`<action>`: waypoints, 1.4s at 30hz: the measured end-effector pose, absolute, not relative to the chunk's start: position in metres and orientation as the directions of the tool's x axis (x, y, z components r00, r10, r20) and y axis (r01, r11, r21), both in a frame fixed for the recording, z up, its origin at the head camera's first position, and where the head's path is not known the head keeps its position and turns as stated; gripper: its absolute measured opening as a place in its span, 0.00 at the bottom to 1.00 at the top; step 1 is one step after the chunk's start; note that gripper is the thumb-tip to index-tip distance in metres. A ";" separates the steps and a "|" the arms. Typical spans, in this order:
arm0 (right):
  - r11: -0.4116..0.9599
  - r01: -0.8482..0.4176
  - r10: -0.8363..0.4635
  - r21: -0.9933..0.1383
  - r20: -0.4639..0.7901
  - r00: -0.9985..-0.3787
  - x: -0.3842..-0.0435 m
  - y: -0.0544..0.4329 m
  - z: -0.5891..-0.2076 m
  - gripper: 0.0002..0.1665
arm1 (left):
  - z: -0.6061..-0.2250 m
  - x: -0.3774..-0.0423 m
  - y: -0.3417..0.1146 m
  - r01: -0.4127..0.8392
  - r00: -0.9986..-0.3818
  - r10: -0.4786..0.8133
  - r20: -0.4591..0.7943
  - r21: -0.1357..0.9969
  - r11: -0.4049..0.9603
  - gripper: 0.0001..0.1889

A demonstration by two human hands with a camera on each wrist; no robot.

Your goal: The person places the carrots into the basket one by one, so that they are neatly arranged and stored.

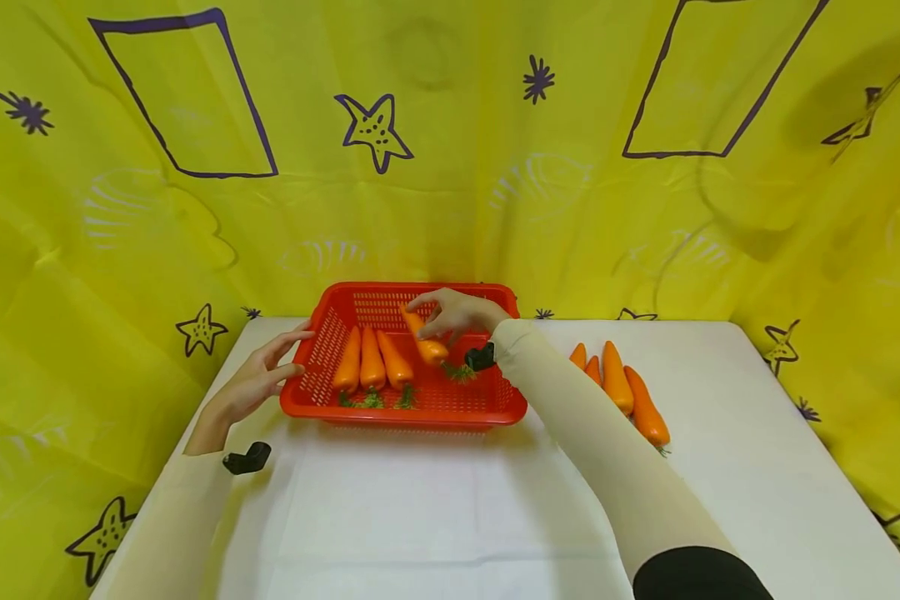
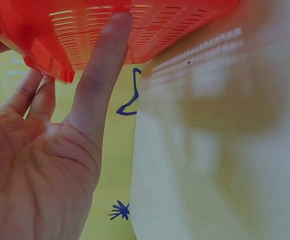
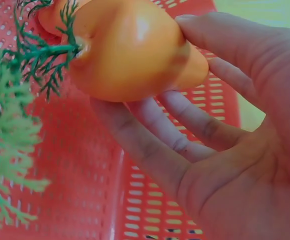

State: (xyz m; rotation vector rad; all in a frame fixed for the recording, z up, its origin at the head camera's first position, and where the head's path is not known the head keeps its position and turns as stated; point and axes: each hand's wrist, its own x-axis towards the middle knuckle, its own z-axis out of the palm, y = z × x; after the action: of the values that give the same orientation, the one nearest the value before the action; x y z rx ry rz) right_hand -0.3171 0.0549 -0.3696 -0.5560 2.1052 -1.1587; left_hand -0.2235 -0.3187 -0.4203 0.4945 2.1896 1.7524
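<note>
An orange carrot (image 1: 425,340) with green feathery leaves is held by my right hand (image 1: 453,312) over the right part of a red plastic basket (image 1: 405,417). In the right wrist view, the thumb lies on one side of the carrot (image 3: 130,50) and the fingers on the other. Three more carrots (image 1: 372,360) lie side by side in the left part of the basket, leaves toward the front. At the basket's left end, my left hand (image 1: 251,383) rests with extended fingers against the rim and wall; the left wrist view shows a straight finger (image 2: 97,75) against the slotted wall.
Several carrots (image 1: 617,379) lie on the white table (image 1: 420,517) right of the basket, partly hidden by the right forearm. A yellow curtain (image 1: 450,208) with drawn stars hangs behind and along both sides of the table.
</note>
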 end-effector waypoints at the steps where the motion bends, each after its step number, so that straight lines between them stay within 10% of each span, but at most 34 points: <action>1: 0.520 -0.046 -0.635 -0.853 -0.350 -0.689 -0.318 0.053 -0.372 0.37 | -0.420 -0.224 -0.318 0.082 -0.898 0.439 -0.014 0.976 0.200 0.29; 42: 0.578 0.007 -0.587 -0.816 -0.421 -0.692 -0.322 0.030 -0.420 0.36 | -0.421 -0.223 -0.319 0.063 -0.896 0.444 -0.022 0.982 0.176 0.30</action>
State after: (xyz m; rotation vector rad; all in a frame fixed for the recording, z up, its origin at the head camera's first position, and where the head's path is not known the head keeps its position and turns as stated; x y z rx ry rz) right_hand -0.3223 0.0295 -0.4195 -0.4598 2.1139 -1.0980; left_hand -0.2235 -0.3187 -0.4206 0.4838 2.1537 1.7752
